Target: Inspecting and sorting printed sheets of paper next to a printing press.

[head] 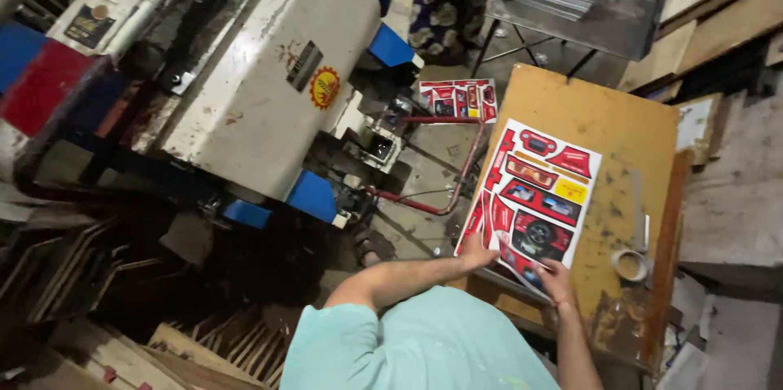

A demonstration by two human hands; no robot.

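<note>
My left hand (475, 256) is spread flat on the near left edge of the stack of red-printed white card sheets (534, 194) lying on the worn orange-brown wooden table (628, 125), and my right hand (557, 280) has its fingers pinched on the curled near corner of the top sheet. Just right of the stack there's a small round off-white cup (630, 264); I can't tell what's in it. Off to the left stands the big white and blue metal press machine (261, 72).
</note>
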